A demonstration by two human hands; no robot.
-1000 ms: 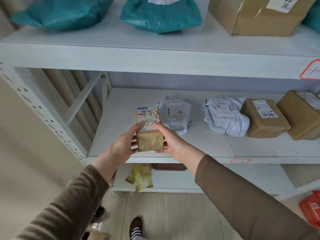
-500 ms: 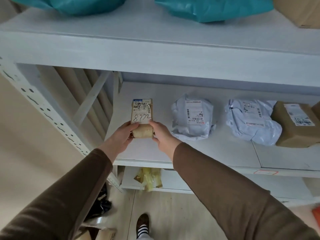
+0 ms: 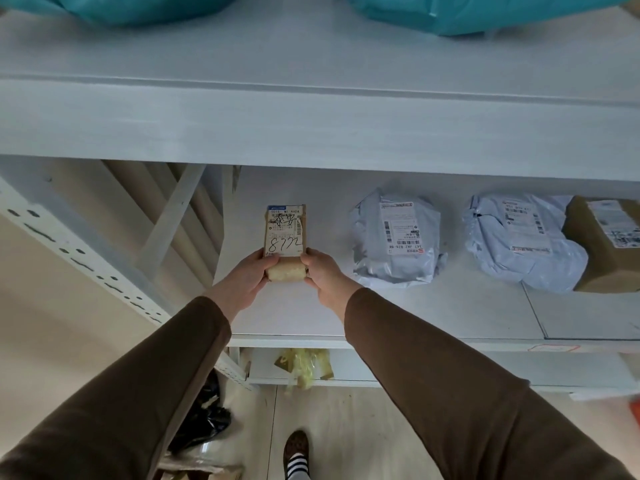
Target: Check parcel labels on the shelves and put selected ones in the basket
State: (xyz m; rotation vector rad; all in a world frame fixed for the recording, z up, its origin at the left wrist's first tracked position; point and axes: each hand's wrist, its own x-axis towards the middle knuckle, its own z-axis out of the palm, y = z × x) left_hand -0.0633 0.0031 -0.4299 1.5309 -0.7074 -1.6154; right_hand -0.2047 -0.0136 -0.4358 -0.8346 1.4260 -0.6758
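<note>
A small brown parcel (image 3: 285, 237) with a white label marked 8772 lies flat at the left end of the middle shelf (image 3: 450, 313). My left hand (image 3: 247, 280) grips its near left corner and my right hand (image 3: 322, 273) grips its near right corner, thumbs on top. Two grey plastic mailers (image 3: 394, 237) (image 3: 519, 237) with labels lie to the right on the same shelf. No basket is in view.
A brown box (image 3: 609, 244) sits at the right edge of the middle shelf. Teal bags (image 3: 467, 12) lie on the top shelf. A yellow bag (image 3: 304, 367) hangs from the lower shelf. The perforated shelf upright (image 3: 86, 268) stands at left; a foot (image 3: 296, 452) is on the floor.
Both hands carried the small brown parcel forward and down onto the left end of the middle shelf, and the parcel went from tilted up to lying flat. The view moved closer.
</note>
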